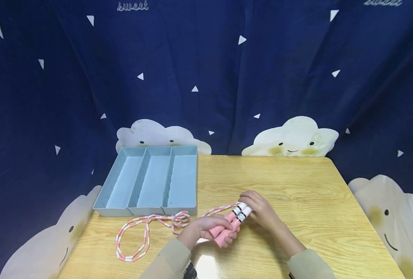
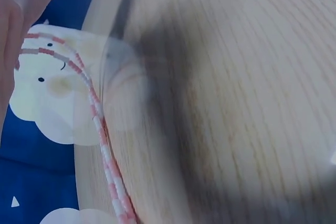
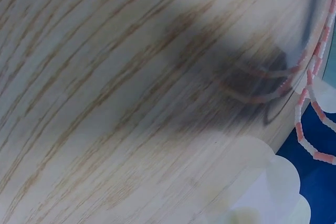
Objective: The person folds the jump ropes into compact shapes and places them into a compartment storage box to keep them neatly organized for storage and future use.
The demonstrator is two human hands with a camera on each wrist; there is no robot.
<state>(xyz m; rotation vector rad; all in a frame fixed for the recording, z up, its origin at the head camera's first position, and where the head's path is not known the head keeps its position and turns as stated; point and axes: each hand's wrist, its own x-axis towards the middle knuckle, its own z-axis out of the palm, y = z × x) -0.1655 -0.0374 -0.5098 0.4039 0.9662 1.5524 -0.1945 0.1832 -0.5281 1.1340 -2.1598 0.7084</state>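
Nearest us, at 6 o'clock, pale beige cloth sleeves (image 1: 171, 259). We see the L hand (image 1: 209, 226) grasping two pink cylindrical handles (image 1: 235, 224) w/ white ends & black bands; R hand (image 1: 257, 207), at 2 o'clock from it, has fingers curled round the white ends. Pink-and-white beaded rope (image 1: 147, 234) lies looped on the wood-grain tabletop (image 1: 279, 182), approx. 9 o'clock from L hand; light-blue 3-compartment rectangular tray (image 1: 180, 211), 10 o'clock.

Rope (image 1: 148, 219) before tray (image 1: 145, 211) on table (image 1: 297, 201)
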